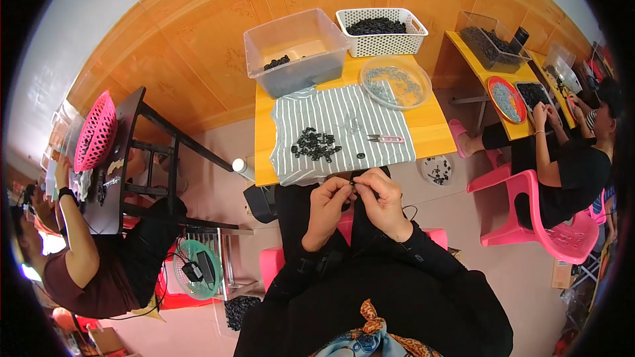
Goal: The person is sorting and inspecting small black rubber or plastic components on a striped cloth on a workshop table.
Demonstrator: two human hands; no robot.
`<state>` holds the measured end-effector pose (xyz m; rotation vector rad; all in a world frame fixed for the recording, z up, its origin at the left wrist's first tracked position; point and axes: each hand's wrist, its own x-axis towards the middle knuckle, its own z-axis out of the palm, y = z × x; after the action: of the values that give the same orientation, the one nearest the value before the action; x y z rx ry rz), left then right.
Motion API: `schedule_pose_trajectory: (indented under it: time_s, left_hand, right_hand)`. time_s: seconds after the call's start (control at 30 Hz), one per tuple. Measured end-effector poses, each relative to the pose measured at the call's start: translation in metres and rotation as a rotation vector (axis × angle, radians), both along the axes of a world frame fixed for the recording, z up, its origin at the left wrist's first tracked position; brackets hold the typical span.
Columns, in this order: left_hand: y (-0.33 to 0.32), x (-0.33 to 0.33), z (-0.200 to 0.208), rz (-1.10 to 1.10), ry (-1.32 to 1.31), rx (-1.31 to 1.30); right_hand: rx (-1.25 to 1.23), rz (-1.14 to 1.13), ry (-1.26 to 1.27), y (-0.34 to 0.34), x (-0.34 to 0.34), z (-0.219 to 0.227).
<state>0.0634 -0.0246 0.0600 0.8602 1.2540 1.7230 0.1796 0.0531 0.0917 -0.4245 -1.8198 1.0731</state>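
Small black piece (pixel 352 183), left-hand grip (pixel 327 209) and right-hand grip (pixel 383 202) pinching it, long axis and direction too small to tell

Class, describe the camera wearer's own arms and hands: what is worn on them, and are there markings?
The left sleeve and right sleeve are long and black, ending near the wrists; small pale marks on them are too small to make out. The left hand and right hand are ungloved.
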Motion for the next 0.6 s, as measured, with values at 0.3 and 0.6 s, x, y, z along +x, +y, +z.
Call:
schedule_pose_trajectory:
  time_s: [0.3,0.6]
  left_hand:
    - [-0.005,0.011,-0.012,0.105,-0.019,0.007]
    - [0.039,-0.010,-0.034,0.066,0.233,-0.239]
  right_hand:
    - [0.144,-0.102,-0.020,-0.010,-0.003,-0.022]
    - [-1.190,0.113,0.260,0.016,0.024,-0.072]
